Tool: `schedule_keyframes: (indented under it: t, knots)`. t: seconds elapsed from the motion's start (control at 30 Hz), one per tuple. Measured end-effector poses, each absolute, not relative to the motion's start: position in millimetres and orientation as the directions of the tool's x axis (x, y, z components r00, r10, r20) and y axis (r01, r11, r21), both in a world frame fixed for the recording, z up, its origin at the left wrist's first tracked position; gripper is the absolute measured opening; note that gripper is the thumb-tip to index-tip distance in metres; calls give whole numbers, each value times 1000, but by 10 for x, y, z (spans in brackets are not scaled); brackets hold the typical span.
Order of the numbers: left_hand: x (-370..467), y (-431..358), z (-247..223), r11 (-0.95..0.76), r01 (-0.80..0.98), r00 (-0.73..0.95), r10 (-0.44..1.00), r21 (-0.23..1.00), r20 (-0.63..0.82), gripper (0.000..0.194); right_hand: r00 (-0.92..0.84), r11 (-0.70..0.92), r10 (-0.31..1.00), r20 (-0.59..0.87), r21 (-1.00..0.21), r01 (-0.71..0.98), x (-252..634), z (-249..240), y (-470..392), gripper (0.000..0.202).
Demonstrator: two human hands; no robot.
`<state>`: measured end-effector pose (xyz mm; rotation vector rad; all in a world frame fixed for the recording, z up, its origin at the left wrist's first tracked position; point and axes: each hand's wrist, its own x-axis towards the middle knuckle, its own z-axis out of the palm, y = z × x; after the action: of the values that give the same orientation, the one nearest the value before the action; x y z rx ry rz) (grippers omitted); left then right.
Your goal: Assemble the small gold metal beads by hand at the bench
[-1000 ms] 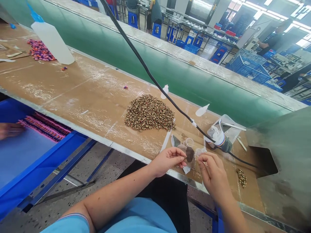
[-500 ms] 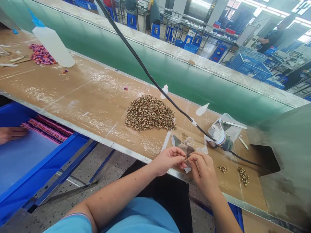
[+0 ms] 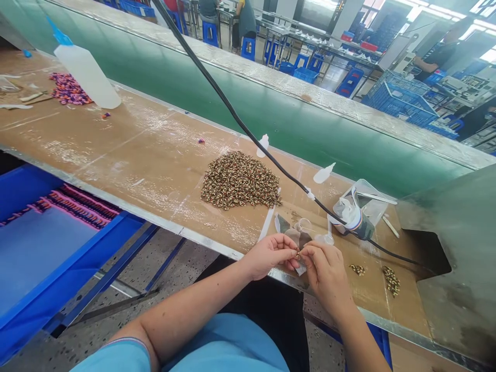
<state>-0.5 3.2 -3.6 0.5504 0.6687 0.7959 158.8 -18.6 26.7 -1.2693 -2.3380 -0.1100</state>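
My left hand (image 3: pixel 273 254) pinches a tiny gold-and-dark piece (image 3: pixel 298 254) between thumb and fingers, just above the near table edge. Against it, the fingertips of my right hand (image 3: pixel 327 266) are pressed together; whatever they grip is too small and covered to make out. Beyond my hands lies a dark grey and white sheet (image 3: pixel 282 223) with a small clear cup (image 3: pixel 303 225) by it. A large heap of similar gold-and-dark pieces (image 3: pixel 240 181) sits farther left. Two little piles, one smaller (image 3: pixel 357 269) and one larger (image 3: pixel 391 281), lie right of my right hand.
A black cable (image 3: pixel 232 111) crosses the view above the table. Small white squeeze bottles (image 3: pixel 324 174) stand or lie along the back, near a clear container (image 3: pixel 374 199). A large bottle (image 3: pixel 88 75) leans by pink-purple pieces (image 3: pixel 70 89). A blue tray (image 3: pixel 77 263) sits lower left.
The other person's hand over the blue tray at left has gone out of view. My two hands stay together in nearly the same place, and the view has shifted slightly.
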Motion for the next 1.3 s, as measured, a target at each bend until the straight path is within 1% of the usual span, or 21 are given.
schedule_keyframes:
  t: [0.33,0.67,0.83,0.93,1.07,1.2,1.3]
  knots:
    - [-6,35,-56,605,-457,526,775,652,-351,46,-497,606,735,462,-119,786,1589,278,-168,13]
    - [7,32,-71,601,-447,522,777,662,-353,40,-453,598,762,463,-233,767,1597,205,-171,14]
    - [12,17,-51,565,-459,498,803,686,-328,39,-361,540,796,487,-299,787,1607,154,-243,11]
    - [17,11,-44,522,-476,459,834,708,-306,36,-274,496,799,535,-329,804,1606,103,-312,11]
    - [24,14,-43,499,-481,442,848,721,-293,34,-221,481,779,586,-334,810,1583,27,-397,20]
    - [29,13,-54,491,-486,441,852,723,-282,34,-264,516,753,603,-292,805,1541,-9,-439,35]
    - [29,12,-66,484,-489,443,855,726,-271,36,-292,543,740,606,-283,790,1524,-14,-442,40]
